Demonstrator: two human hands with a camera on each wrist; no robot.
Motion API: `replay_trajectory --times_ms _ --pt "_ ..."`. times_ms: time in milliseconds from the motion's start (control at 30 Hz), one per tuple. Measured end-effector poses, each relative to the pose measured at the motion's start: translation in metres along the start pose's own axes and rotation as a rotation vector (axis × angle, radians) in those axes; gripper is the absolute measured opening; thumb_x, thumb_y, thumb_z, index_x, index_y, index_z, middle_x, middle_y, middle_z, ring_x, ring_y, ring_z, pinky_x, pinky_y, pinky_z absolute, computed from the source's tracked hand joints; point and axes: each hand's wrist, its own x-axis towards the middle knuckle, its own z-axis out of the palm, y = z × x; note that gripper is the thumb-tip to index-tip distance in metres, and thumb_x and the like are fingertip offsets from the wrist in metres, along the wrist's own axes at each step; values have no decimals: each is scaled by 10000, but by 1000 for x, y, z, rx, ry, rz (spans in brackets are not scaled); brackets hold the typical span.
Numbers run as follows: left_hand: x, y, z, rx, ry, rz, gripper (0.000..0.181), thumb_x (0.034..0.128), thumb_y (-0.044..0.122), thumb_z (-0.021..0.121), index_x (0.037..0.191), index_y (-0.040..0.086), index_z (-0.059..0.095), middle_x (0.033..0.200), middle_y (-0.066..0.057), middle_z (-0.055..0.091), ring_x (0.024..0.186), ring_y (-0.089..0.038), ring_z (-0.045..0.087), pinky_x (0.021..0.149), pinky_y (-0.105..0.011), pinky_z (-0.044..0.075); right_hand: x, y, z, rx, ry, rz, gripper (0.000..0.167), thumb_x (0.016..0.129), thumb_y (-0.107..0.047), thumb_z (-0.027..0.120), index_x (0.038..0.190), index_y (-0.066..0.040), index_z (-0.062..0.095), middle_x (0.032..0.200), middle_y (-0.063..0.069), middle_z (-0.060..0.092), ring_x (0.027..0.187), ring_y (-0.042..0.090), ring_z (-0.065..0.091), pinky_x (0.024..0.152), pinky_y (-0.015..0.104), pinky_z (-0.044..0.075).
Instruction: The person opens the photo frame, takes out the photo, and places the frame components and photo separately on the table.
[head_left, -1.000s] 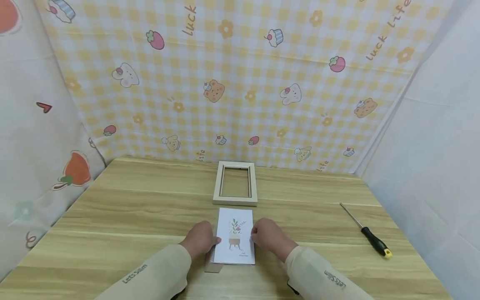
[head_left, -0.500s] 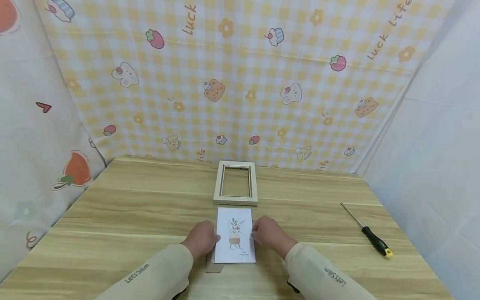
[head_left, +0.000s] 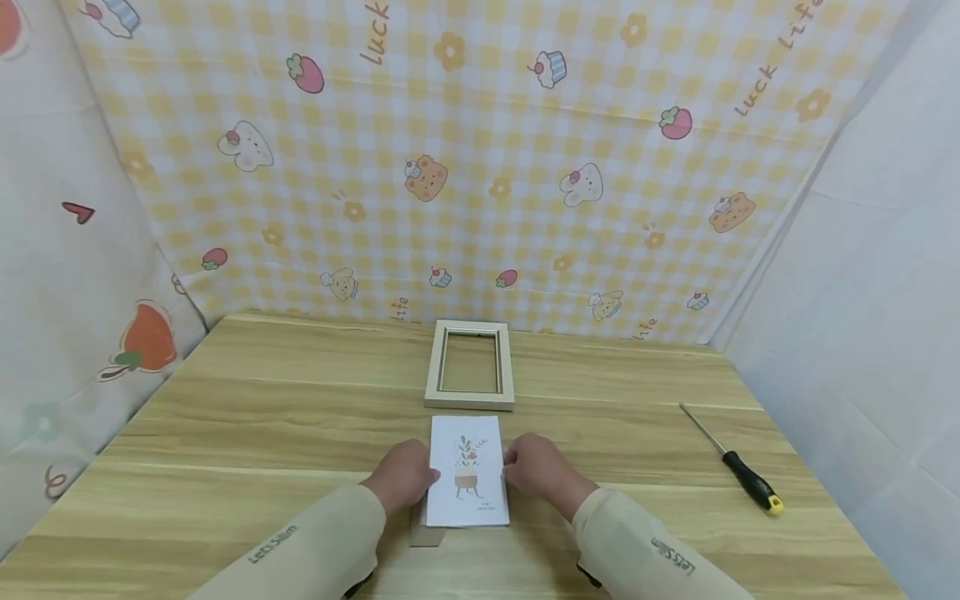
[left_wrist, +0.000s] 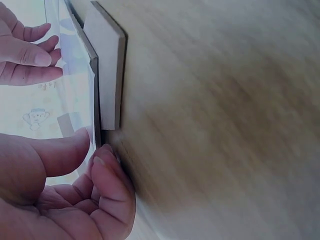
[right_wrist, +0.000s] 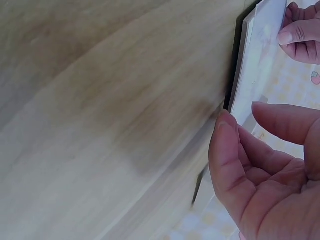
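Observation:
A white picture card printed with a potted plant lies on a photo frame backing board, whose brown stand leg sticks out at the lower left. The card's surface looks glossy in the left wrist view. My left hand pinches the left edge of this stack, thumb above and fingers below. On the opposite side my right hand touches the right edge with a fingertip. Its thumb is raised apart from the fingers in the right wrist view.
Behind the card lies a pale photo frame with an open middle. A screwdriver with a black and yellow handle lies to the right. A patterned cloth hangs behind the wooden table.
The card has shifted slightly to the left over the backing board. Both hands stay at its sides, almost unmoved. The frame and screwdriver lie as before.

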Motion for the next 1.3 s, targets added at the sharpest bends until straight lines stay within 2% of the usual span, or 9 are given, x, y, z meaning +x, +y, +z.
replay_trajectory --times_ms 233,400,500,600,733,967,1300 --pt "0 -5 -2 39 -8 -18 203 902 90 650 754 -29 577 660 -77 471 604 -198 460 559 -284 401 2 -4 0 -20 13 -7 82 852 7 617 835 3 697 684 19 564 610 133 482 545 248 418" --pt "-6 0 -8 6 -15 -47 208 911 90 636 750 -23 567 658 -79 467 596 -193 449 546 -272 379 5 -5 2 -20 14 -20 106 867 9 597 852 16 703 702 31 569 608 134 478 539 244 413" --pt "-10 3 -10 -1 1 -31 219 916 99 623 742 -20 564 660 -84 479 595 -199 453 545 -280 384 7 -5 3 -19 33 -24 121 868 12 584 856 23 704 699 43 563 598 134 470 525 243 399" --pt "-11 5 -10 13 14 -15 230 918 102 617 726 -15 569 650 -83 482 591 -202 458 544 -289 392 8 -6 3 -16 38 -16 138 871 10 587 916 52 711 775 79 617 641 147 498 563 259 437" --pt "-10 5 -9 25 3 -17 200 920 90 607 754 -20 591 655 -79 493 595 -199 471 548 -290 402 9 -8 4 -18 30 -9 152 865 10 596 949 71 706 835 105 648 681 162 524 610 284 472" --pt "-5 1 -7 5 -19 -57 175 923 81 594 776 -16 591 656 -76 489 587 -192 464 538 -277 381 9 -10 5 -40 52 -47 152 871 -3 611 961 68 711 889 125 681 715 167 547 661 303 501" --pt "-9 11 -9 17 -10 -2 219 913 52 593 705 -7 558 632 -71 469 580 -191 460 547 -278 391 6 -8 2 -57 41 -5 156 884 -16 625 989 68 703 925 135 686 732 179 558 679 318 519"
